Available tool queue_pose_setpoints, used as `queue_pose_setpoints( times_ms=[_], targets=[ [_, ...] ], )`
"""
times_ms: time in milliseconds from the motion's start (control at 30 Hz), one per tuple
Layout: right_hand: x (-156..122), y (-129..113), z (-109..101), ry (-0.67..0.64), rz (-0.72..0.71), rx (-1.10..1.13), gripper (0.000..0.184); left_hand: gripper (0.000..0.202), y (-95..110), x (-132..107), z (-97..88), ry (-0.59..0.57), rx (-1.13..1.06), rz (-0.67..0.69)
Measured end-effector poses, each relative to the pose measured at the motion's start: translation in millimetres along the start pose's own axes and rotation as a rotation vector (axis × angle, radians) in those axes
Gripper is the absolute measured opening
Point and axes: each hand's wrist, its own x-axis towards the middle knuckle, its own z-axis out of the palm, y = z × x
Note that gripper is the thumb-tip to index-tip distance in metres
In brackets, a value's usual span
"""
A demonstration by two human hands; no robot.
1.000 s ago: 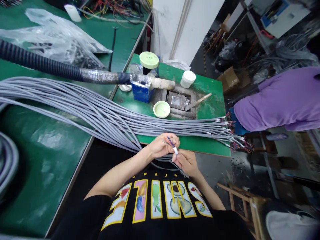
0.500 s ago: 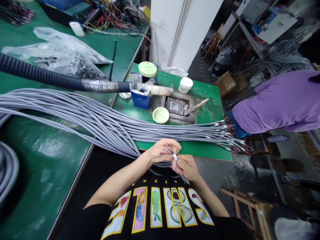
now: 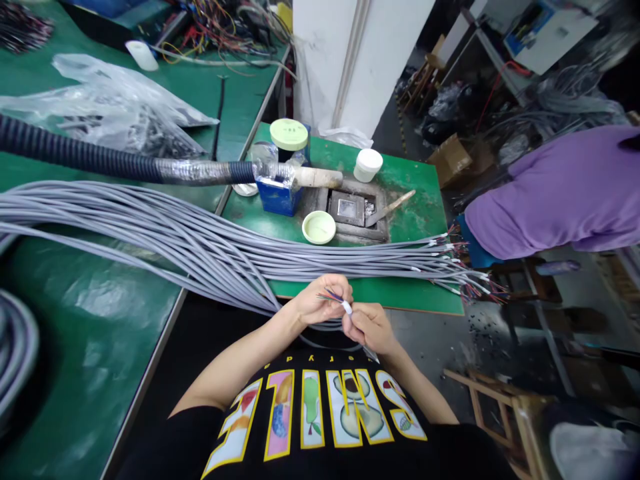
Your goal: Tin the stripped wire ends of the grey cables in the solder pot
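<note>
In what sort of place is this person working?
Probably a cable workshop: a thick bundle of grey cables stretches over green worktops, a ribbed hose runs behind it, and a tangle of coloured wires sits further back.

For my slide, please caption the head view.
Right hand holds a cable, left hand at its coloured wires, near grey cables.

On my feed, I see the cable bundle (image 3: pixel 325 256) running from the table (image 3: pixel 90 360) at left across the bench (image 3: pixel 413 175). Behind it sit the dish (image 3: pixel 319 228), the box (image 3: pixel 277 197) to its left, and the cup (image 3: pixel 369 165) farther back, rightward. The hose (image 3: pixel 75 145) lies between bundle and bag (image 3: pixel 120 100). Before the bundle I have the left hand (image 3: pixel 325 300) and right hand (image 3: pixel 371 327), a cable end (image 3: pixel 347 307) between them.
</note>
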Motion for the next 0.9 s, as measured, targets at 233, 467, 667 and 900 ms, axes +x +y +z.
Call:
queue_pose_setpoints(
  times_ms=[233,467,667,900],
  targets=[
    [-0.5,-2.1,0.6,-0.012,0.018,0.018,0.037,0.028,-3.4,-3.1,-8.8,0.003,0.053,-0.014],
    [-0.4,-4.9,0.6,-0.014,0.031,-0.005,0.038,0.030,4.1,-5.0,-13.7,-0.007,0.222,0.007],
    [2.8,-15.9,-0.6,0.140,-0.056,-0.120,0.016,0.024,1.6,-3.5,-3.7,0.157,0.170,0.109],
    [14.0,-24.9,9.2,0.400,-0.197,-0.438,0.043,0.029,-8.7,3.6,7.3,0.329,0.206,0.121]
  ],
)
